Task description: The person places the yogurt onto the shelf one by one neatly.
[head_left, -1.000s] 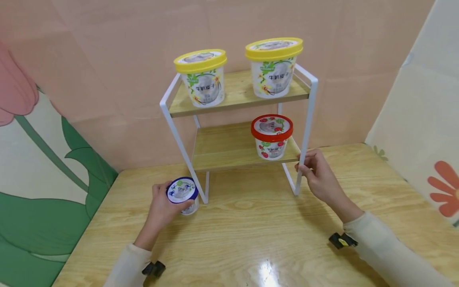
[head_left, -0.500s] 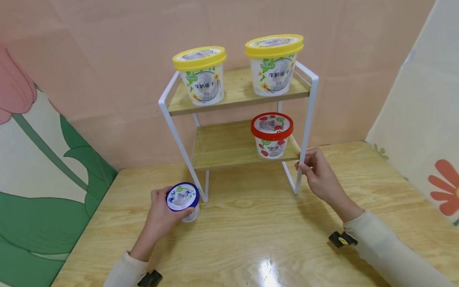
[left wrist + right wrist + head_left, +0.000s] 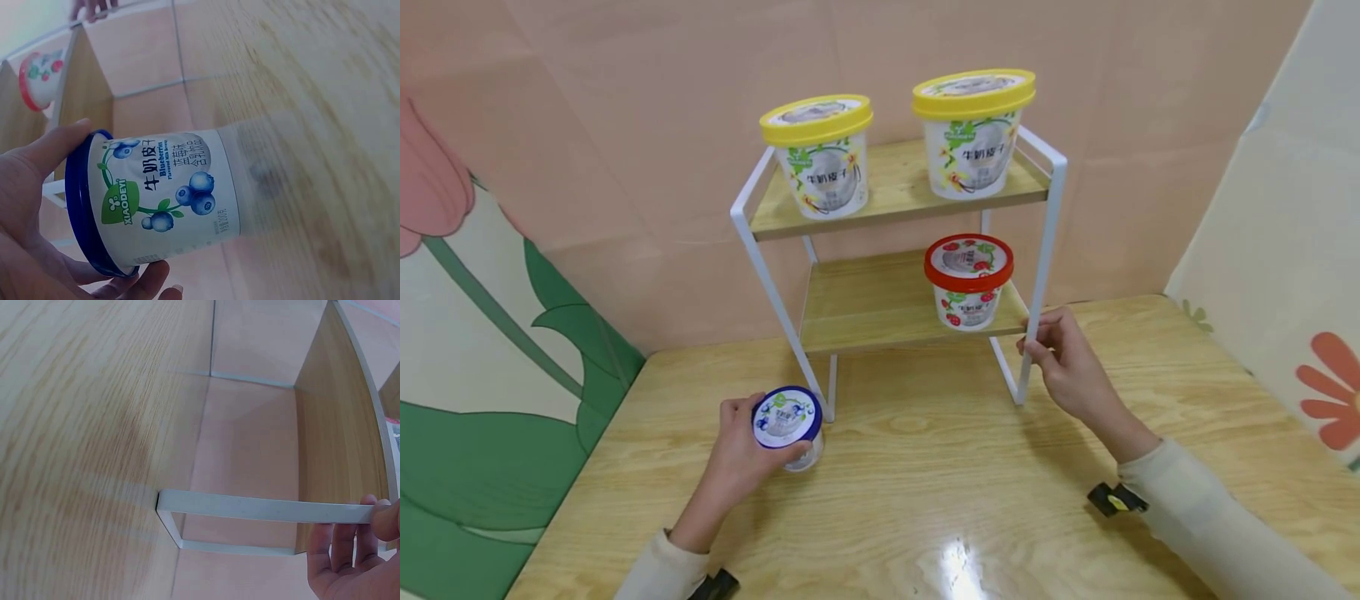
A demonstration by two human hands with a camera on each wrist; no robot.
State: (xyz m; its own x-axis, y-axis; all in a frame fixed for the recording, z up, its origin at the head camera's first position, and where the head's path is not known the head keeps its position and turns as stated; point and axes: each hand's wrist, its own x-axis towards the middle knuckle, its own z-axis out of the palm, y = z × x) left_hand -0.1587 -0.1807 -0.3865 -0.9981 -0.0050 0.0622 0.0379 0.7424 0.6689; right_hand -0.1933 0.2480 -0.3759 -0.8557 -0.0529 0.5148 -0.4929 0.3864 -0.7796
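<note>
My left hand [image 3: 741, 454] grips a white paper tub with a blue lid [image 3: 786, 417] around its lid, thumb on one side and fingers on the other. Blueberries are printed on the tub [image 3: 162, 194] in the left wrist view, and its base is close over the table. It stands just in front of the left leg of a two-tier wooden shelf [image 3: 865, 308] with a white metal frame. On the right, my right hand [image 3: 1067, 367] pinches the shelf's front right leg [image 3: 269, 509], just below the lower board, between thumb and fingers.
Two yellow-lidded tubs, one left [image 3: 827, 179] and one right [image 3: 973, 158], stand on the top board. A red-lidded strawberry tub [image 3: 968, 308] sits at the right of the lower board. A wood-grain table [image 3: 910, 483] lies beneath, with a pink backdrop [image 3: 662, 167] behind.
My left hand has brought the blue-lidded tub toward me and slightly to the right. My right hand keeps its hold on the shelf leg.
</note>
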